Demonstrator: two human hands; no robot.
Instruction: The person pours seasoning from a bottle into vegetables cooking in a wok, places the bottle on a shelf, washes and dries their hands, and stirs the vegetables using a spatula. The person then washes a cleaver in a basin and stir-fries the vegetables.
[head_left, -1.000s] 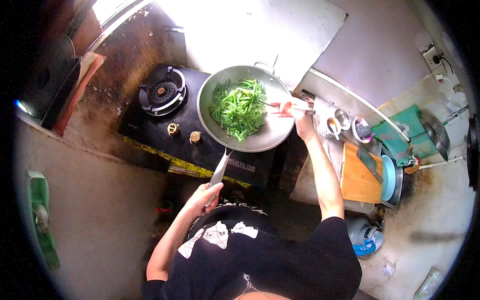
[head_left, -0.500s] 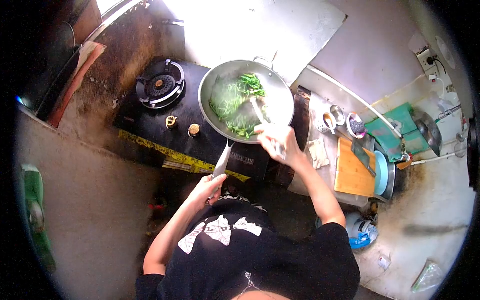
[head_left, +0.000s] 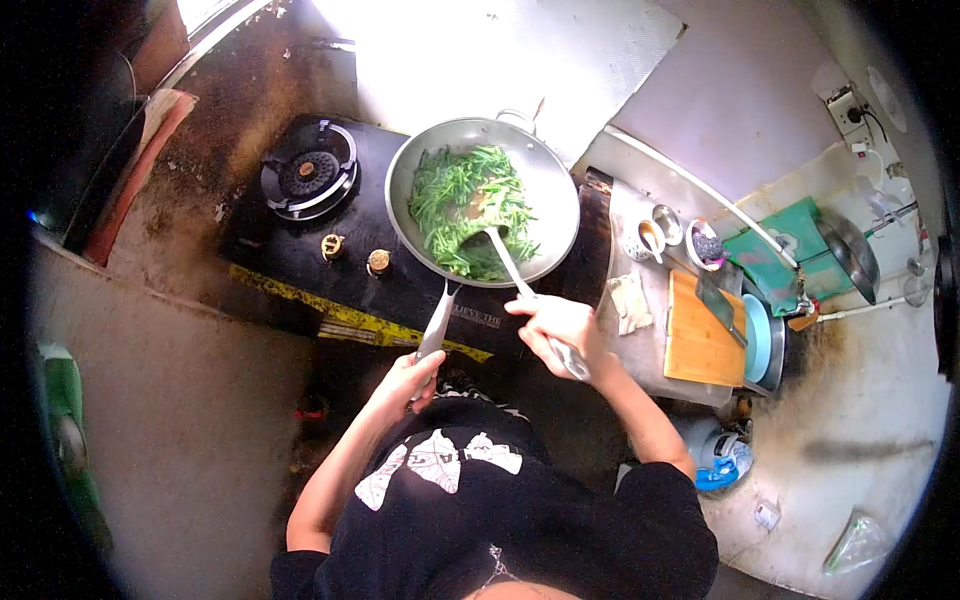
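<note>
A wide grey wok [head_left: 548, 190] sits on the right side of the black stove [head_left: 290, 245]. Chopped green vegetables [head_left: 450, 195] lie spread over its bottom. My left hand [head_left: 412, 382] is closed around the wok handle [head_left: 435, 325]. In my right hand [head_left: 560, 330] is a spatula [head_left: 512, 268], its shaft slanting down into the wok. The spatula's head is among the greens near the wok's front side and is partly hidden by them.
Left of the wok is a bare burner [head_left: 310, 170], with two brass-coloured knobs in front. On the right counter are a cutting board [head_left: 695, 340] with a cleaver [head_left: 722, 312], a folded cloth [head_left: 630, 303], small bowls and a blue basin [head_left: 757, 335]. A gas cylinder [head_left: 700, 440] stands below.
My right hand has drawn the spatula back toward my body, down in the view. The greens have shifted and spread, and less steam shows. My left hand keeps its hold.
</note>
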